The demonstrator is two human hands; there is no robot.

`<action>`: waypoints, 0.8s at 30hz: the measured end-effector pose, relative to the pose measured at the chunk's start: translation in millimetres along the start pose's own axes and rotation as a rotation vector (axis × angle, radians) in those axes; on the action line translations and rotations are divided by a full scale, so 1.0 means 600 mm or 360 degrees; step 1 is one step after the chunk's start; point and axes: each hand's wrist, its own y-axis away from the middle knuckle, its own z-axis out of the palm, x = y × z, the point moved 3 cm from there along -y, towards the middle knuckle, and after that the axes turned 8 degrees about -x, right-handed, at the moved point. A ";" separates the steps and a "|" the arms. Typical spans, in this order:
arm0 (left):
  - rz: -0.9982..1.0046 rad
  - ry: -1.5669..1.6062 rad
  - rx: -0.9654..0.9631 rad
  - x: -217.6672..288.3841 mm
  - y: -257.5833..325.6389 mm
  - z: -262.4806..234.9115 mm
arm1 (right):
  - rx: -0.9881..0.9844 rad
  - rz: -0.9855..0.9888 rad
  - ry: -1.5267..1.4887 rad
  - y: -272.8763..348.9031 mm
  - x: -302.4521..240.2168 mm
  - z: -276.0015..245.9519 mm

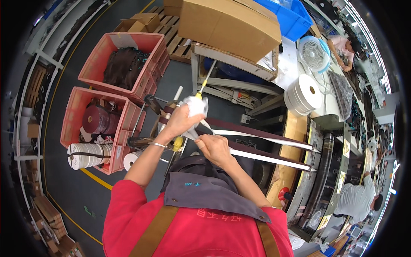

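My left hand (182,123) is closed around a crumpled white bundle (196,106) that looks wrapped in thin plastic. A thin rod with a yellow cone (198,94) meets the bundle's far side. Just to the right and nearer to me, my right hand (217,150) has its fingers curled on a white strip (191,134), partly hidden by the fingers. Dark maroon bands (261,129) and white bands (257,157) stretch from about my hands rightward to the machine roller (319,184). A second yellow cone (177,144) sits below my left wrist.
Two pink crates (128,88) stand at the left, holding dark fabric, a maroon roll (95,119) and white rolls (85,156). A cardboard box (229,28) rests on a bench ahead. At right are a white spool (303,95), a fan (314,53) and other people.
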 end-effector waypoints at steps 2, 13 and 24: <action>-0.0128 0.0202 -0.0484 -0.053 0.003 0.028 | 0.0178 -0.0242 0.0127 -0.010 -0.009 -0.015; -0.0532 0.1798 -0.0838 -0.071 0.084 0.094 | 0.0485 0.0104 -0.0128 -0.014 0.066 -0.013; -0.0166 0.2415 -0.0631 -0.048 0.057 0.028 | 0.0189 0.0214 -0.0438 -0.003 0.061 -0.004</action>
